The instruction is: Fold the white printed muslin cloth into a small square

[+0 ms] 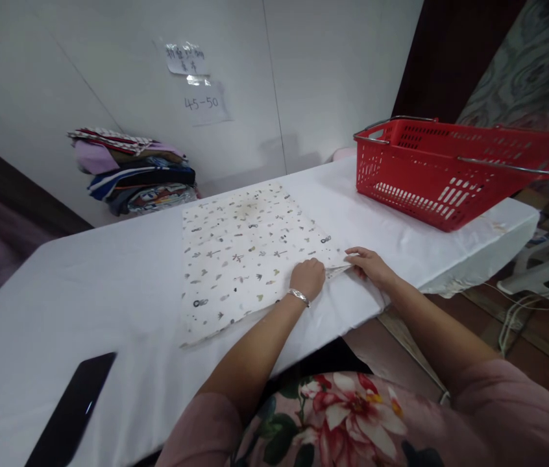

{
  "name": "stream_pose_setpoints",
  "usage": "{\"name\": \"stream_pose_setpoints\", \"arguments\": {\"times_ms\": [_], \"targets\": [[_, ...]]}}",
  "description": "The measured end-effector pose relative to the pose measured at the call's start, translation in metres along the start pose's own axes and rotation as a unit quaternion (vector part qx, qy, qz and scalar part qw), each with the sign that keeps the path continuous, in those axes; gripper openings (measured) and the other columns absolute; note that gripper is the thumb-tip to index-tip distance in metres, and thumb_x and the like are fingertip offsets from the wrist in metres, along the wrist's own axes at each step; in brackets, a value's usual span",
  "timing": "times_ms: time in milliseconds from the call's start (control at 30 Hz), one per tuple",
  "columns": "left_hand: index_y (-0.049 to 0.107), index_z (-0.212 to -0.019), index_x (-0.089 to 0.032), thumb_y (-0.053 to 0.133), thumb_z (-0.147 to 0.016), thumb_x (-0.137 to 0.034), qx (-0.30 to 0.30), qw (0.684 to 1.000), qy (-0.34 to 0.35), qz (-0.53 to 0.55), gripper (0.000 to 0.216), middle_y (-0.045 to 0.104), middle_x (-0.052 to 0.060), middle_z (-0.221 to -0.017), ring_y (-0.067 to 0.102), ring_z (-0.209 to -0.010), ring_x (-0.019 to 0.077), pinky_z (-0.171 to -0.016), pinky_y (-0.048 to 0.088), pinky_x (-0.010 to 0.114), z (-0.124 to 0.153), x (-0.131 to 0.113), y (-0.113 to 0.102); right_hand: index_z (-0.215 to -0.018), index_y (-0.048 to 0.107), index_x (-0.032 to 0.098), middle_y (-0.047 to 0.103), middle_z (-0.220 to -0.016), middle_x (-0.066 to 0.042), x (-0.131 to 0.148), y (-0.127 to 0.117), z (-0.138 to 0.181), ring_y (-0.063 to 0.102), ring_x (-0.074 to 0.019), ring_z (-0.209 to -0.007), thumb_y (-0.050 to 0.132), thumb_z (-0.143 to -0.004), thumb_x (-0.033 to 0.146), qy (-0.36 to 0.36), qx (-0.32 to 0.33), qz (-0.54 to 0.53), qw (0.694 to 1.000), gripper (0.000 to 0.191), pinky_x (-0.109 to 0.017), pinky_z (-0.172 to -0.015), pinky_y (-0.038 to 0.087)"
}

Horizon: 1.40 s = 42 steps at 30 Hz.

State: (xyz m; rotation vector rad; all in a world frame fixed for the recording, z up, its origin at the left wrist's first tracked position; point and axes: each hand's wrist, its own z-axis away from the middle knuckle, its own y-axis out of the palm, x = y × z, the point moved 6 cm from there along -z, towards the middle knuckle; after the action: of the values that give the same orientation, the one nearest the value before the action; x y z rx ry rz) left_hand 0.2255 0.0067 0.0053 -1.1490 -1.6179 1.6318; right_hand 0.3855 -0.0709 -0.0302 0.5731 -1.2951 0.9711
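Note:
A white cloth (pixel 240 259) with small grey and tan prints lies spread flat on the white-covered table. My left hand (pixel 308 277), with a silver bracelet on the wrist, is closed at the cloth's near right edge; its fingertips are hidden from view. At the right corner, my right hand (pixel 369 264) pinches the edge of the cloth between thumb and fingers. Between the two hands the edge is slightly lifted and folded.
A red plastic basket (pixel 411 175) with metal handles stands at the table's back right. Folded clothes (pixel 133 170) are stacked beyond the back left edge. A black phone (pixel 74 408) lies at the front left of the white tablecloth (pixel 109 285). Paper signs (pixel 205 104) hang on the wall.

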Motion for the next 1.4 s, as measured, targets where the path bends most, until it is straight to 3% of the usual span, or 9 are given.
{"name": "stream_pose_setpoints", "arguments": {"times_ms": [167, 333, 633, 967, 1133, 1400], "targets": [[0.057, -0.105, -0.017, 0.039, -0.091, -0.012, -0.006, 0.999, 0.043, -0.032, 0.023, 0.058, 0.010, -0.107, 0.054, -0.097, 0.0214, -0.081, 0.042, 0.036, 0.001, -0.007, 0.009, -0.100, 0.059, 0.017, 0.048, -0.045, 0.008, 0.002, 0.001, 0.002, 0.039, -0.0071, -0.036, 0.065, -0.070, 0.035, -0.004, 0.005, -0.011, 1.000, 0.035, -0.019, -0.035, 0.028], [0.059, -0.104, -0.022, 0.042, -0.092, -0.014, -0.030, 0.996, 0.081, -0.025, 0.023, 0.054, 0.006, -0.120, 0.051, -0.103, 0.0206, -0.081, 0.043, 0.035, 0.000, -0.014, 0.012, -0.098, 0.059, 0.017, 0.049, -0.046, 0.007, 0.002, 0.001, 0.003, 0.041, -0.0071, -0.037, 0.066, -0.070, 0.037, 0.001, 0.009, -0.010, 1.000, 0.035, -0.018, -0.035, 0.029], [0.061, -0.109, -0.024, 0.045, -0.094, -0.033, -0.025, 0.998, 0.051, 0.000, 0.024, 0.055, 0.004, -0.117, 0.051, -0.102, 0.0198, -0.083, 0.044, 0.034, -0.010, -0.022, 0.009, -0.098, 0.059, 0.017, 0.050, -0.046, 0.007, 0.006, 0.003, 0.005, 0.041, -0.0071, -0.037, 0.065, -0.070, 0.036, -0.002, 0.021, -0.015, 1.000, 0.034, -0.018, -0.035, 0.030], [0.065, -0.104, -0.022, 0.041, -0.095, -0.026, -0.029, 0.998, 0.057, 0.012, 0.026, 0.056, 0.006, -0.117, 0.051, -0.103, 0.0201, -0.083, 0.045, 0.034, -0.029, -0.031, 0.014, -0.088, 0.061, 0.017, 0.051, -0.048, 0.006, 0.002, 0.005, 0.000, 0.042, -0.0066, -0.039, 0.063, -0.073, 0.040, -0.009, 0.038, 0.008, 0.999, 0.028, -0.017, -0.036, 0.031], [0.067, -0.099, -0.021, 0.042, -0.094, -0.024, -0.054, 0.996, 0.057, 0.047, 0.026, 0.055, 0.005, -0.121, 0.051, -0.104, 0.0192, -0.087, 0.044, 0.034, -0.026, -0.041, 0.006, -0.080, 0.060, 0.017, 0.056, -0.055, 0.004, 0.002, 0.004, 0.000, 0.046, -0.0075, -0.042, 0.062, -0.073, 0.047, -0.007, 0.026, 0.001, 1.000, 0.031, -0.019, -0.036, 0.033], [0.067, -0.099, -0.022, 0.043, -0.093, -0.024, -0.059, 0.995, 0.056, 0.061, 0.025, 0.057, 0.004, -0.120, 0.053, -0.100, 0.0187, -0.084, 0.044, 0.033, -0.020, -0.042, 0.009, -0.077, 0.060, 0.017, 0.053, -0.050, 0.005, 0.006, 0.006, 0.001, 0.043, -0.0081, -0.040, 0.064, -0.069, 0.048, -0.012, 0.028, 0.011, 0.999, 0.032, -0.021, -0.036, 0.032]]}}
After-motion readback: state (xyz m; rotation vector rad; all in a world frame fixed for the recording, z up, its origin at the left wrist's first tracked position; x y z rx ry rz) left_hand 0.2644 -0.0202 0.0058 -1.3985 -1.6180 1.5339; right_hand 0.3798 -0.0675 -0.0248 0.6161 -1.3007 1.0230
